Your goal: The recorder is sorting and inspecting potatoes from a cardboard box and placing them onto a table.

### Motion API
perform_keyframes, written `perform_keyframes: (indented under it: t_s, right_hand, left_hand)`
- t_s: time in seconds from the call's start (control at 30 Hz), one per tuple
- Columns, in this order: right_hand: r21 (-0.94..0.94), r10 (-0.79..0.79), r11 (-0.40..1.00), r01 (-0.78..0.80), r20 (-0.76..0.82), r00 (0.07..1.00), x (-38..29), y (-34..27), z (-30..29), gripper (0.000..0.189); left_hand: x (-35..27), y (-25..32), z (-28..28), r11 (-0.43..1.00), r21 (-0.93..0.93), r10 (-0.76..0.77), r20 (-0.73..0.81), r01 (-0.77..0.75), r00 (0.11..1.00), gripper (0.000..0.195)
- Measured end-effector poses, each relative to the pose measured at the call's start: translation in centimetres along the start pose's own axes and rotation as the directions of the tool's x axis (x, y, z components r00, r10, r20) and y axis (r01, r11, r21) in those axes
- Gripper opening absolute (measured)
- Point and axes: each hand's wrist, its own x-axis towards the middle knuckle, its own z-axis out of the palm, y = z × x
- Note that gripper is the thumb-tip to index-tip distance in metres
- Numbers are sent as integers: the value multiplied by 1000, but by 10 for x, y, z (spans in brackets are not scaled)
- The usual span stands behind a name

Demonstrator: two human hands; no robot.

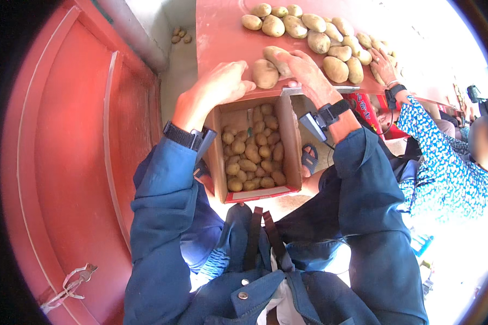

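My right hand (309,75) grips a long potato (275,55) at the near edge of a red table (223,36). Left of that potato, a rounder potato (265,74) rests on the tabletop. My left hand (223,85) is beside the round one, fingers apart and holding nothing; whether a fingertip touches it I cannot tell. Between my legs, below the table edge, stands an open cardboard box (290,142) with many smaller potatoes (252,153) inside.
More potatoes (295,26) spread across the table's far side. A co-worker's hand (384,65) reaches onto them from the right. A red door (69,142) stands at my left. Several potatoes (181,35) lie on the floor by the wall. A red printed carton (364,107) sits under the table.
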Motion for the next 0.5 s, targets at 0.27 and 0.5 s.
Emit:
perform_keyframes:
  t_s: [0.27,0.5]
  right_hand:
    - [-34,62,998,-54,313,948,-10,-12,29,37]
    - [-168,55,986,-4,299,953,-15,-2,21,43]
  left_hand:
    - [11,3,2,995,83,-64,40,61,997,59]
    - [2,-2,6,976,148,-161,-7,161,987,58]
